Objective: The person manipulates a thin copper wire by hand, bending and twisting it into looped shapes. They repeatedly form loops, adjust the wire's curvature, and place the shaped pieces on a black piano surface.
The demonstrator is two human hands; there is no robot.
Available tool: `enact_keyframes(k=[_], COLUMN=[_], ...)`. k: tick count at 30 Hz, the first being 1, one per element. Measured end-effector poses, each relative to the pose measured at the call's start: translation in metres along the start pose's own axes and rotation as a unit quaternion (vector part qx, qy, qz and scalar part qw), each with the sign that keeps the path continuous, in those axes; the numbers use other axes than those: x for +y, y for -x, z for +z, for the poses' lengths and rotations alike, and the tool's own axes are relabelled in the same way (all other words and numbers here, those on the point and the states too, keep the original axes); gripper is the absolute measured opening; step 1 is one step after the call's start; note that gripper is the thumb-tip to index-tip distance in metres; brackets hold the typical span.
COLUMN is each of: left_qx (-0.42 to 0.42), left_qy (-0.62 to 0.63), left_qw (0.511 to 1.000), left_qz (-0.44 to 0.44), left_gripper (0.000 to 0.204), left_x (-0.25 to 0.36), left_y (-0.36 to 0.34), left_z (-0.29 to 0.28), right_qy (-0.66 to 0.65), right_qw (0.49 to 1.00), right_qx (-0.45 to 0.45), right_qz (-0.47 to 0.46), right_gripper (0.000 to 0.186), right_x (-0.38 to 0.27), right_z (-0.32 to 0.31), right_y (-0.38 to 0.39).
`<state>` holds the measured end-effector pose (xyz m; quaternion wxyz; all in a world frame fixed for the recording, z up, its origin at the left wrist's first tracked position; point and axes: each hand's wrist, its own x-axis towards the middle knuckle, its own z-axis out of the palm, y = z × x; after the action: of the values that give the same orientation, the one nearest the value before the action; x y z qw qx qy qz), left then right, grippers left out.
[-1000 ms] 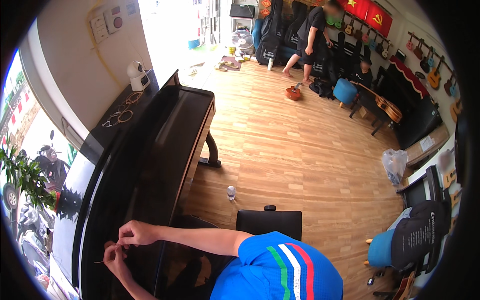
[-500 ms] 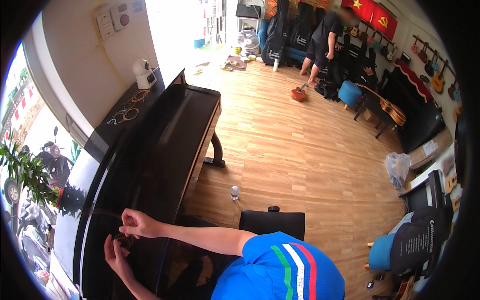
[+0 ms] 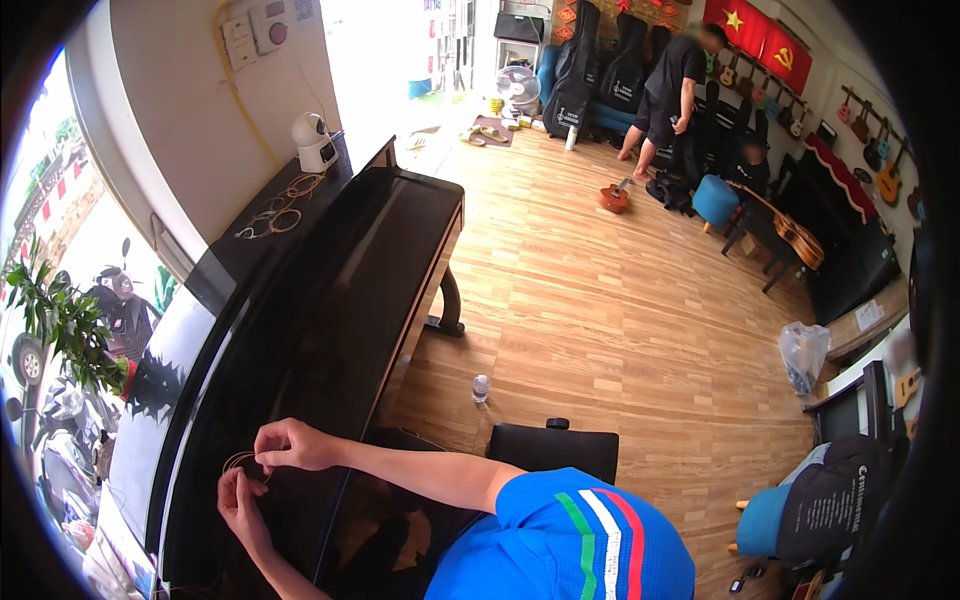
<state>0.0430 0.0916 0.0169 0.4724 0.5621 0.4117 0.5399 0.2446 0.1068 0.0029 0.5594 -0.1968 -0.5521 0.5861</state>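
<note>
A small coil of thin copper-coloured string (image 3: pixel 236 461) is held between my two hands above the glossy black piano top (image 3: pixel 300 370). My right hand (image 3: pixel 292 445) pinches it from the far side, with thumb and fingertips together. My left hand (image 3: pixel 241 503), nearer to me, has its bent fingers closed at the coil's lower side. Both hands nearly touch. The string ends and exact fingertip contacts are too fine to make out.
More coiled strings (image 3: pixel 283 218) and a white camera (image 3: pixel 314 146) lie on the black surface beyond. A black seat (image 3: pixel 553 452) and a water bottle (image 3: pixel 481 388) stand to the right. Across the room a person (image 3: pixel 672 90) stands by guitar cases, and a ukulele (image 3: pixel 614 198) lies on the floor.
My view has shifted slightly, moving the room rightward in the picture. My left fingers, spread before, have drawn in around the coil, and the two hands sit closer together.
</note>
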Motion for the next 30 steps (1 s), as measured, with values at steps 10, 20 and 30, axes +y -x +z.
enact_keyframes(k=[10,20,30], left_qx=[-0.054,-0.051,-0.229], left_qy=[-0.025,0.063,0.315], left_qw=[0.998,0.995,0.918], left_qz=[-0.017,-0.064,-0.078], left_gripper=[0.014,0.012,0.055], left_x=[-0.010,-0.003,-0.019], left_y=[-0.002,0.002,0.005], left_z=[-0.015,-0.010,-0.027], right_qy=[-0.016,-0.042,-0.031], right_qw=[1.000,0.998,0.998], right_qx=[-0.010,-0.031,-0.023], right_qz=[0.010,0.035,0.044], right_gripper=[0.010,0.013,0.014], right_x=[0.012,0.003,0.008], right_z=[-0.008,-0.002,-0.005], right_y=[-0.001,0.002,-0.001])
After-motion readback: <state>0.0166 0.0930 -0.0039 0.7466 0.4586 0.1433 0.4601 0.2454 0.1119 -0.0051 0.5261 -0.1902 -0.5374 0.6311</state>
